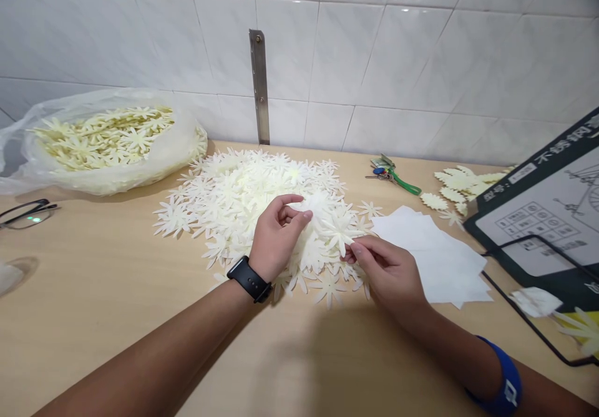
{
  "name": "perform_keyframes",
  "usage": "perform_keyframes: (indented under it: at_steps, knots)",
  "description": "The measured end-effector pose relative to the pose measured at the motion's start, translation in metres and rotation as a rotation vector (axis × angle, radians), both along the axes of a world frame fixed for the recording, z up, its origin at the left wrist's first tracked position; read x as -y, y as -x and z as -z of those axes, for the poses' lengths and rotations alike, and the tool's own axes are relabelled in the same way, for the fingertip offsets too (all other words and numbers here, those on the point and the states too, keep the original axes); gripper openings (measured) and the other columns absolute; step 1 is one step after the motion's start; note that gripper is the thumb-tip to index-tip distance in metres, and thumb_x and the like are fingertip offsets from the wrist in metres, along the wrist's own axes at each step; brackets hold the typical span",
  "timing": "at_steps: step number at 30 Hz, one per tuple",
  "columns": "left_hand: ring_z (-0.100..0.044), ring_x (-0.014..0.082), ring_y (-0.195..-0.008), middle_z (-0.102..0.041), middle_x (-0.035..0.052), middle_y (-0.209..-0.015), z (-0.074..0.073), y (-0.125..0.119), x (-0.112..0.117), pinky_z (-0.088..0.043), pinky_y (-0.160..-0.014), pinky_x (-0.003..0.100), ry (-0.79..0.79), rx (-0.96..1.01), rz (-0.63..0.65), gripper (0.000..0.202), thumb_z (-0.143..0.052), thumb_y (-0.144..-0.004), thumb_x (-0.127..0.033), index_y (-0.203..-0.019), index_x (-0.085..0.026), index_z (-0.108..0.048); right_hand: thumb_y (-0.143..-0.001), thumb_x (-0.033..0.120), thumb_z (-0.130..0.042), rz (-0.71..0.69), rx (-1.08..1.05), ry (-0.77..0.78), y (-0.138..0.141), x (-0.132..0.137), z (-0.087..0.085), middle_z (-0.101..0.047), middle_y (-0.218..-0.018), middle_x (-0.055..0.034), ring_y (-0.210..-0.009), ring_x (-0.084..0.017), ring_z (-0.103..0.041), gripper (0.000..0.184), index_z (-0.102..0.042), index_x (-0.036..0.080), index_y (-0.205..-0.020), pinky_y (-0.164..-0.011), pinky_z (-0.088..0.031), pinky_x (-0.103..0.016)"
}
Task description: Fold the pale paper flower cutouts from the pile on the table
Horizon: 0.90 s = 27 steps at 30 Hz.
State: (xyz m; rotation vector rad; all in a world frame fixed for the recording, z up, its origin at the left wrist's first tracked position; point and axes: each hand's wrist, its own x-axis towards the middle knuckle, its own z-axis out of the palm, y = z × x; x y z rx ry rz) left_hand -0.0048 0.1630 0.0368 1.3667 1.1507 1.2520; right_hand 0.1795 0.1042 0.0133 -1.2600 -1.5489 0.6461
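Note:
A heap of pale cream, flower-shaped cutouts (243,186) with narrow pointed petals covers the middle of the table. My right hand (390,270), at the heap's right side, pinches a flower cutout (337,235) by a petal between thumb and fingers. Over the front of the heap is my left hand (277,236), with a black watch on its wrist. Its thumb and index finger are curved towards each other with a gap between their tips. Pale, blurred material lies just beyond those tips, and I see nothing clearly gripped there.
An open plastic bag (187,148) of yellowish cutouts stands at left, behind glasses (28,214). White sheets (421,248) lie right of the heap. Keys with a green strap (406,183), more cutouts (468,183), a dark printed box (552,211) and a black wire frame (519,317) are farther right.

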Motion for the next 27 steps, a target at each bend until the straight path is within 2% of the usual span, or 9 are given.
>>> perform_keyframes:
  at_steps: [3, 6, 7, 9, 12, 14, 21, 27]
  knots:
    - [-0.058, 0.015, -0.073, -0.059, 0.0003, -0.076, 0.001, 0.003, -0.002, -0.048, -0.072, 0.029, -0.099, -0.145, -0.055, 0.024, -0.06, -0.084, -0.031, -0.105, -0.019, -0.061, -0.09, 0.031, -0.059, 0.011, -0.023, 0.013, 0.0, -0.001, 0.002, -0.068, -0.072, -0.0025, -0.07, -0.018, -0.062, 0.023, -0.068, 0.021, -0.072, -0.065, -0.05, -0.028]
    - [-0.057, 0.0206, -0.1, -0.061, 0.0061, -0.108, 0.001, 0.005, 0.001, -0.045, -0.091, 0.037, -0.342, -0.349, -0.169, 0.027, -0.06, -0.084, -0.024, -0.111, -0.023, -0.062, -0.09, 0.032, -0.06, 0.026, -0.038, 0.026, 0.0, 0.0, 0.002, -0.068, -0.072, -0.0019, -0.07, -0.018, -0.062, 0.023, -0.068, 0.022, -0.071, -0.064, -0.05, -0.027]
    - [-0.055, 0.0217, -0.107, -0.06, 0.0066, -0.113, 0.0, 0.004, 0.003, -0.043, -0.095, 0.038, -0.427, -0.404, -0.186, 0.024, -0.061, -0.085, -0.022, -0.108, -0.023, -0.064, -0.089, 0.032, -0.06, 0.032, -0.04, 0.026, 0.0, 0.0, 0.002, -0.068, -0.071, -0.0017, -0.07, -0.018, -0.062, 0.023, -0.068, 0.022, -0.071, -0.064, -0.05, -0.027]
    - [-0.056, 0.0215, -0.105, -0.064, 0.0061, -0.105, -0.002, 0.001, 0.008, -0.042, -0.096, 0.038, -0.523, -0.444, -0.117, 0.013, -0.06, -0.086, -0.022, -0.097, -0.022, -0.069, -0.089, 0.032, -0.061, 0.037, -0.04, 0.019, 0.0, 0.0, 0.002, -0.068, -0.071, -0.0015, -0.07, -0.018, -0.062, 0.022, -0.068, 0.022, -0.071, -0.064, -0.05, -0.027]
    - [-0.062, 0.0186, -0.09, -0.069, 0.0037, -0.088, -0.003, -0.006, 0.017, -0.048, -0.085, 0.033, -0.464, -0.356, 0.114, 0.01, -0.063, -0.086, -0.025, -0.084, -0.022, -0.073, -0.089, 0.032, -0.062, 0.013, -0.033, -0.004, 0.0, 0.001, 0.001, -0.068, -0.071, -0.0017, -0.069, -0.018, -0.063, 0.021, -0.068, 0.021, -0.072, -0.064, -0.05, -0.027]
    - [-0.063, 0.0186, -0.088, -0.071, 0.0031, -0.088, -0.002, -0.009, 0.02, -0.049, -0.083, 0.032, -0.385, -0.294, 0.184, 0.008, -0.068, -0.082, -0.024, -0.084, -0.023, -0.075, -0.089, 0.031, -0.061, -0.01, -0.023, -0.028, 0.0, 0.001, 0.001, -0.069, -0.072, -0.002, -0.069, -0.018, -0.063, 0.02, -0.069, 0.021, -0.073, -0.064, -0.051, -0.028]
    - [-0.065, 0.0188, -0.084, -0.072, 0.0026, -0.082, 0.0, -0.01, 0.019, -0.05, -0.081, 0.032, -0.302, -0.207, 0.226, 0.006, -0.072, -0.078, -0.021, -0.076, -0.024, -0.077, -0.088, 0.029, -0.063, -0.066, 0.001, -0.073, -0.001, 0.0, 0.002, -0.072, -0.075, -0.0032, -0.071, -0.019, -0.065, 0.016, -0.071, 0.022, -0.076, -0.065, -0.052, -0.03]
    - [-0.065, 0.0192, -0.085, -0.072, 0.0033, -0.082, -0.003, -0.01, 0.019, -0.05, -0.082, 0.032, -0.251, -0.172, 0.226, 0.008, -0.07, -0.079, -0.022, -0.074, -0.022, -0.076, -0.089, 0.031, -0.061, -0.056, 0.005, -0.057, -0.002, -0.001, 0.003, -0.071, -0.075, -0.0033, -0.071, -0.02, -0.065, 0.017, -0.071, 0.022, -0.078, -0.066, -0.052, -0.031]
